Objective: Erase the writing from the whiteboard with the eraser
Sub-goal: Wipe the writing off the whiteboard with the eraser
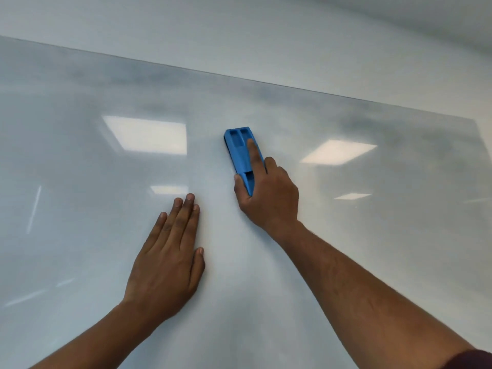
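A glossy whiteboard (80,169) fills most of the view. A blue plastic eraser (238,150) lies flat against it near the middle, its long side pointing up. My right hand (269,193) grips the eraser's lower end, with the index finger stretched along its top. My left hand (167,259) rests flat on the board below and left of the eraser, fingers together, holding nothing. I see no readable writing, only faint grey smudges (159,75) across the upper part of the board.
The whiteboard's top edge (266,82) runs diagonally across the upper view, with a plain white wall (292,35) above it. Reflections of ceiling lights (146,134) show on the board to the left and right of the eraser.
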The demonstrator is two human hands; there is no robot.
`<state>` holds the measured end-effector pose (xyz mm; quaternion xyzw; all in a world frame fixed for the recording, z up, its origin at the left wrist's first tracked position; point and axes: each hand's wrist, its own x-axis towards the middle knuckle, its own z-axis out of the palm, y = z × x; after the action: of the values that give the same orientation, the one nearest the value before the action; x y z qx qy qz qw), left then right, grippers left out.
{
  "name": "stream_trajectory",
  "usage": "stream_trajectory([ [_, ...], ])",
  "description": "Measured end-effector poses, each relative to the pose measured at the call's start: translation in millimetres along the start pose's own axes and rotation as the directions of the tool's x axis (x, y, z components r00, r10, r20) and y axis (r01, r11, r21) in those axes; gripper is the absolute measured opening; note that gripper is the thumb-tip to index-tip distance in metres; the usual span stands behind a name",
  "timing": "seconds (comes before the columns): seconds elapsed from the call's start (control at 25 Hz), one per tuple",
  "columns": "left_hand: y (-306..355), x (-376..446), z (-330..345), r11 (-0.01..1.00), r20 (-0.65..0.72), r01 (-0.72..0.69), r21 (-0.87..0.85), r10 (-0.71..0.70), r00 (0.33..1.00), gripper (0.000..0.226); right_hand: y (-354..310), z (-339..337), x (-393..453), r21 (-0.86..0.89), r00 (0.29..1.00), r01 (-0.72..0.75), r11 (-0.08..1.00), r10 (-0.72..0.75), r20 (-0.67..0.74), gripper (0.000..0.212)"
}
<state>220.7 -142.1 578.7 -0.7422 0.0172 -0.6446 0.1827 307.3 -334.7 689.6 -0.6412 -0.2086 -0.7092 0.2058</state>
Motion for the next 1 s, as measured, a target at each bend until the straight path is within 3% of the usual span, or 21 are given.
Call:
stream_trajectory([
  [0.2,81.5,12.4,22.5,1.000,-0.010,0.024,-0.004,-0.024,1.000,0.072,155.5,-25.7,0.5,-0.012,0.961,-0.273,0.962,0.272,-0.049,0.075],
  [0.32,93.6,13.5,24.7,0.998,0.023,0.063,0.008,-0.064,0.998,0.072,220.2,-41.3,8.0,0.057,0.816,-0.571,0.819,0.574,-0.067,0.074],
  [0.4,93.1,12.8,22.1,0.998,0.027,0.063,0.028,-0.064,0.998,0.070,216.7,-36.7,16.7,0.115,0.710,-0.696,0.709,0.703,-0.038,0.076],
  [0.44,95.9,13.0,21.8,0.997,0.026,0.068,0.036,-0.069,0.997,0.070,199.8,-34.6,19.7,0.115,0.717,-0.690,0.715,0.696,-0.029,0.077],
  [0.48,97.5,12.0,21.9,0.996,0.026,0.079,0.034,-0.080,0.996,0.070,173.1,-30.2,20.2,0.095,0.779,-0.621,0.778,0.626,-0.025,0.079],
  [0.56,106.2,9.7,24.4,0.995,0.014,0.103,0.005,-0.103,0.995,0.071,116.0,-20.8,10.4,0.051,0.942,-0.334,0.941,0.335,0.000,0.081],
  [0.6,113.3,9.1,26.9,0.993,0.010,0.117,-0.016,-0.117,0.993,0.071,94.6,-18.0,1.6,0.049,0.987,-0.158,0.986,0.157,0.033,0.082],
  [0.68,135.7,10.9,32.7,0.992,0.010,0.122,-0.041,-0.121,0.993,0.071,84.6,-19.6,-5.1,0.059,0.985,0.120,0.991,-0.127,0.120,0.083],
  [0.76,169.8,20.2,40.4,0.996,0.006,0.068,-0.065,-0.068,0.998,0.070,118.3,-27.2,-1.3,0.023,0.961,0.247,0.969,-0.248,0.123,0.082],
  [0.84,203.6,34.6,46.4,0.997,0.002,0.014,-0.076,-0.014,1.000,0.070,167.7,-34.9,-3.6,-0.012,0.980,0.171,0.985,-0.169,0.105,0.080],
  [1.0,247.0,53.3,54.8,0.996,0.036,0.057,-0.075,-0.054,0.998,0.073,289.4,-50.3,-31.8,-0.055,0.977,-0.214,0.975,0.215,0.008,0.077],
])
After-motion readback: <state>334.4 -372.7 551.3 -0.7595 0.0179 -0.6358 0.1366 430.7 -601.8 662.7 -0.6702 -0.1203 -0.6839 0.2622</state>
